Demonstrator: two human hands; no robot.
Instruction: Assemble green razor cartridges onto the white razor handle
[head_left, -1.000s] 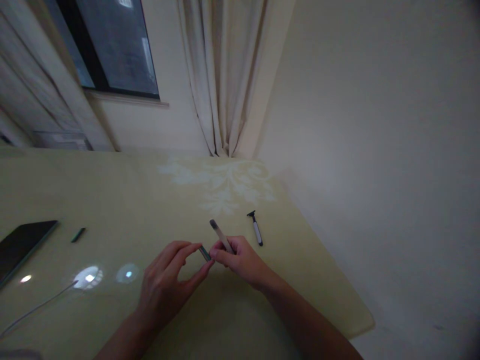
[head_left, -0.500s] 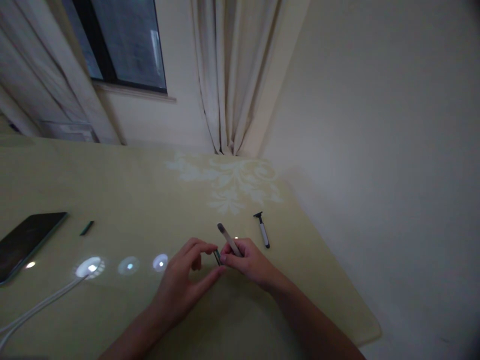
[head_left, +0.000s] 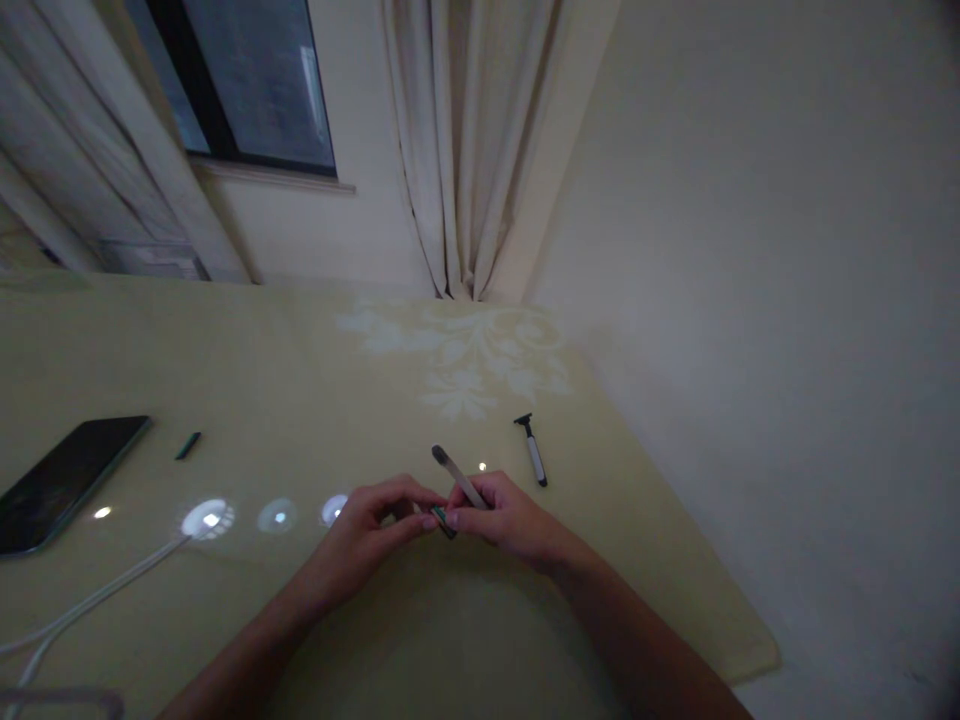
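My left hand [head_left: 381,522] is closed, with thumb and fingertips pinching a small green-and-black piece [head_left: 444,521] that looks like a razor cartridge. Facing it, my right hand [head_left: 501,520] grips a slim pale handle [head_left: 465,483] with a dark rounded end, which points up and away to the left. The right thumb and fingertips also touch the small piece, and the handle's lower end is hidden in that hand. Beyond my right hand lies a razor [head_left: 533,452] with a black head and a grey handle.
Another small green-and-black strip [head_left: 188,446] lies on the yellowish table [head_left: 300,400], right of a dark phone or tablet [head_left: 71,480]. A white cable [head_left: 112,580] runs along the left. A wall [head_left: 750,300] borders the table's right side; curtains [head_left: 469,150] hang behind.
My left fingers have closed in on the small piece, which has turned and now lies more slanted between both hands. The view has shifted slightly, moving the table things right.
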